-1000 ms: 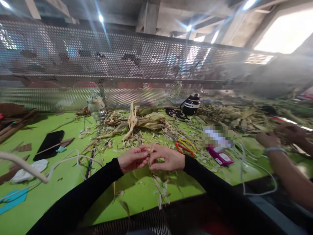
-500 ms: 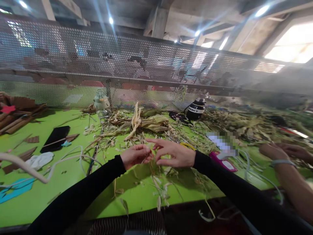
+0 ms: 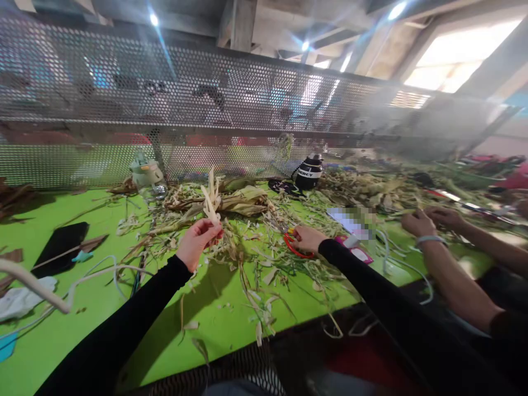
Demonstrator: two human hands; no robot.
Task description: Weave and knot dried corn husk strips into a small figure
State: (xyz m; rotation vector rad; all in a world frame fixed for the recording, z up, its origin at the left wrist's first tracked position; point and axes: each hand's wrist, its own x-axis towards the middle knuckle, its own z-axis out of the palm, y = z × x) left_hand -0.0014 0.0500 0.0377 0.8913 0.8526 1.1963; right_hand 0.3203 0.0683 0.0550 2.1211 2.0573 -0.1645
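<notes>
left hand (image 3: 202, 236): pinched closed near dried husks (image 3: 249, 202), contents unclear; right hand (image 3: 306, 239): curled over red-handled scissors (image 3: 294, 251), grip unclear.

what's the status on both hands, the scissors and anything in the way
Left hand pinched, contents unclear. Right hand touching red-handled scissors, firmness of grip unclear. Loose husk scraps around the scissors.

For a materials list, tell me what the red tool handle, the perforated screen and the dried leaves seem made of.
The red tool handle at the right hand: probably plastic, smooth, from its even bright colour.
The perforated screen: likely metal, dull grey, from its regular punched holes.
The dried leaves: plant matter, perhaps corn husk, matte and papery, with curled edges.
</notes>
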